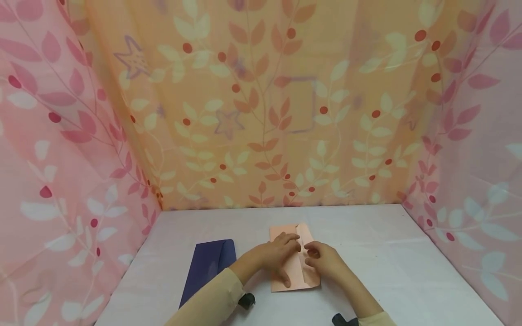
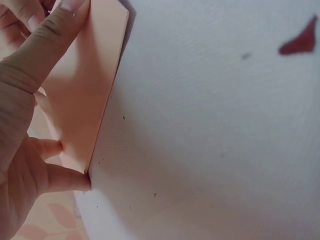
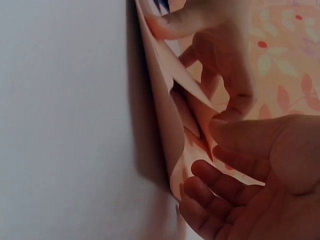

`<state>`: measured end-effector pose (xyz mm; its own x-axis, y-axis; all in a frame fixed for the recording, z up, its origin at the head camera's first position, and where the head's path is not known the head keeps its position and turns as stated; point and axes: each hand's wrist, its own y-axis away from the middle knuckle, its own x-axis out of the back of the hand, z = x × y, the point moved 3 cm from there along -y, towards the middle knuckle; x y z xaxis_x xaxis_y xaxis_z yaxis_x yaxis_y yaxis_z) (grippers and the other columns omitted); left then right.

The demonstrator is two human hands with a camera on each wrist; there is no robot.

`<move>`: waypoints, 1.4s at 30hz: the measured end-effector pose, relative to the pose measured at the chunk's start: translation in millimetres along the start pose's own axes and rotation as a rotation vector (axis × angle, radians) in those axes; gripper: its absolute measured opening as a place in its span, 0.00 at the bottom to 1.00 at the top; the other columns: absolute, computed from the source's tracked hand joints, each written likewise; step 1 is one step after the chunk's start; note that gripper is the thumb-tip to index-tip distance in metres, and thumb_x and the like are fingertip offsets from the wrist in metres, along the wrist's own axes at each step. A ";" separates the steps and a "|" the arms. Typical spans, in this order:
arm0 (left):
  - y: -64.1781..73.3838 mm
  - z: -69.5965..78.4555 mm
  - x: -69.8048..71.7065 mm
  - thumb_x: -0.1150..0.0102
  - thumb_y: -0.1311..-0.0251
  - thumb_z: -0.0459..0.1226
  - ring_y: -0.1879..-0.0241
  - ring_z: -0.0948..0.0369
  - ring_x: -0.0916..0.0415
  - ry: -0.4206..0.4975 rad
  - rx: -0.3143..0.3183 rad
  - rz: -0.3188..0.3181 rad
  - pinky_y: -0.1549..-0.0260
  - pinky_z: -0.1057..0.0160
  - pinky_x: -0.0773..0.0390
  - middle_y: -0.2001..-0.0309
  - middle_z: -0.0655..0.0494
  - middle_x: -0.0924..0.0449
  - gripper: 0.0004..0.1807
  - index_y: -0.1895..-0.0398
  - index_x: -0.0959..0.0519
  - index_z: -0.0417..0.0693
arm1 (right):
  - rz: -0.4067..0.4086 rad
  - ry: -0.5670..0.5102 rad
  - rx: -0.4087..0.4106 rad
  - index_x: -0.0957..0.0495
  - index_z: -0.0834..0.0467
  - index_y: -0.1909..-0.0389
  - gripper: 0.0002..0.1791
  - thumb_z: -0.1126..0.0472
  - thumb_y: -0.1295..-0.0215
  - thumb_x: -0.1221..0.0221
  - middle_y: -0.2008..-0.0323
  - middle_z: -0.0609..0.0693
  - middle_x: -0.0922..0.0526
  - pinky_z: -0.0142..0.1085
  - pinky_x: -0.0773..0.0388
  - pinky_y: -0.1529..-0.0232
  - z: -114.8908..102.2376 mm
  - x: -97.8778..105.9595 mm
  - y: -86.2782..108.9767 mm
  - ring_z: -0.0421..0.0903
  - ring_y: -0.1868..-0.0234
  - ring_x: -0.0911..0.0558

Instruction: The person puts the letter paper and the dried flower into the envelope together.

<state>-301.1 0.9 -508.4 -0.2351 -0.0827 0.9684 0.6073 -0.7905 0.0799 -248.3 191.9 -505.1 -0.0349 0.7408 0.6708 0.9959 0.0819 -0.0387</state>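
A peach envelope (image 1: 294,274) lies on the white table with its flap (image 1: 311,277) along the right side. My left hand (image 1: 277,254) rests on it with fingers spread; the left wrist view shows the thumb (image 2: 47,47) straight along the paper. At the flap side, my right hand (image 1: 327,259) pinches a paper edge between thumb and index finger, its other fingers loosely bent. In the right wrist view, the envelope's opening (image 3: 185,107) gapes between the paper layers. Left of the hands lies a dark blue envelope (image 1: 205,265), partly covered by the left forearm.
The white table (image 1: 367,244) ends at an orange patterned curtain (image 1: 261,104) behind. Pink leaf-patterned curtains (image 1: 61,149) stand on both sides. A small black device (image 1: 246,301) is strapped at the left wrist, another (image 1: 344,320) at the right.
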 end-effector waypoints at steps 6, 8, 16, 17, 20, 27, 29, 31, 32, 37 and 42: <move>-0.4 -0.2 0.7 0.23 0.65 0.69 0.22 0.57 0.49 -0.046 -0.019 -0.004 0.39 0.48 0.23 0.21 0.57 0.49 0.54 0.33 0.36 0.66 | -0.039 0.087 0.081 0.17 0.58 0.48 0.19 0.63 0.41 0.29 0.58 0.50 0.15 0.44 0.20 0.54 7.0 7.2 2.0 0.45 0.58 0.18; 0.6 -0.7 0.7 0.23 0.65 0.69 0.23 0.56 0.49 -0.057 -0.014 -0.006 0.39 0.49 0.23 0.22 0.56 0.48 0.54 0.32 0.36 0.66 | -0.049 0.099 0.108 0.17 0.58 0.48 0.19 0.62 0.41 0.29 0.58 0.50 0.15 0.45 0.20 0.53 8.7 8.3 3.3 0.46 0.57 0.17; 1.5 -0.6 -2.3 0.24 0.65 0.70 0.24 0.56 0.46 -0.034 -0.002 -0.013 0.39 0.49 0.24 0.23 0.59 0.46 0.54 0.31 0.37 0.70 | -0.102 0.160 0.201 0.19 0.59 0.45 0.22 0.58 0.39 0.30 0.57 0.49 0.15 0.46 0.20 0.51 14.6 14.2 11.5 0.47 0.53 0.19; 1.5 -0.7 -1.9 0.24 0.65 0.70 0.24 0.57 0.46 -0.034 -0.003 -0.010 0.39 0.49 0.23 0.24 0.59 0.46 0.54 0.31 0.37 0.70 | -0.103 0.166 0.211 0.19 0.59 0.45 0.22 0.58 0.39 0.30 0.57 0.49 0.15 0.46 0.20 0.51 14.9 14.8 11.8 0.48 0.53 0.19; 1.9 -0.5 0.8 0.24 0.64 0.69 0.25 0.58 0.45 -0.038 -0.007 -0.005 0.39 0.51 0.24 0.24 0.60 0.45 0.54 0.31 0.37 0.70 | -0.101 0.190 0.242 0.19 0.60 0.45 0.21 0.57 0.38 0.30 0.57 0.49 0.16 0.47 0.21 0.50 14.6 17.4 13.0 0.48 0.53 0.19; 7.9 5.7 9.0 0.22 0.58 0.64 0.29 0.61 0.39 -0.033 -0.008 0.015 0.42 0.57 0.22 0.26 0.60 0.41 0.50 0.30 0.36 0.70 | -0.085 0.283 0.303 0.19 0.58 0.46 0.21 0.56 0.38 0.30 0.55 0.48 0.16 0.49 0.21 0.49 13.7 25.4 18.8 0.50 0.52 0.18; 11.3 8.8 12.6 0.23 0.55 0.63 0.31 0.63 0.36 -0.051 -0.019 0.030 0.45 0.60 0.21 0.28 0.61 0.38 0.47 0.30 0.35 0.69 | -0.080 0.301 0.310 0.19 0.57 0.46 0.21 0.56 0.38 0.30 0.55 0.48 0.16 0.50 0.21 0.49 13.5 27.1 20.9 0.50 0.51 0.18; 14.8 11.9 16.1 0.24 0.52 0.62 0.33 0.64 0.34 -0.075 -0.034 0.047 0.45 0.62 0.21 0.31 0.62 0.35 0.45 0.31 0.34 0.68 | -0.074 0.316 0.316 0.18 0.57 0.46 0.20 0.55 0.37 0.30 0.55 0.47 0.15 0.50 0.21 0.48 13.9 28.3 22.6 0.49 0.50 0.18; 16.6 13.6 17.4 0.24 0.51 0.62 0.33 0.64 0.34 -0.088 -0.042 0.055 0.45 0.63 0.21 0.31 0.62 0.34 0.44 0.31 0.33 0.67 | -0.071 0.325 0.322 0.18 0.57 0.46 0.20 0.55 0.37 0.30 0.55 0.47 0.15 0.50 0.21 0.48 14.3 28.7 23.7 0.49 0.50 0.18; 26.2 18.9 18.6 0.27 0.47 0.62 0.31 0.63 0.34 -0.166 -0.072 0.096 0.40 0.64 0.24 0.31 0.63 0.31 0.41 0.32 0.29 0.61 | -0.052 0.381 0.356 0.18 0.54 0.46 0.19 0.55 0.36 0.31 0.55 0.43 0.15 0.49 0.20 0.48 17.8 28.5 28.8 0.46 0.50 0.18; 42.8 24.8 20.2 0.28 0.45 0.61 0.32 0.63 0.32 -0.209 -0.104 0.157 0.39 0.64 0.25 0.33 0.63 0.29 0.37 0.34 0.27 0.60 | 0.005 0.462 0.439 0.17 0.52 0.48 0.16 0.56 0.35 0.31 0.56 0.41 0.15 0.45 0.20 0.49 18.1 27.3 34.3 0.43 0.51 0.18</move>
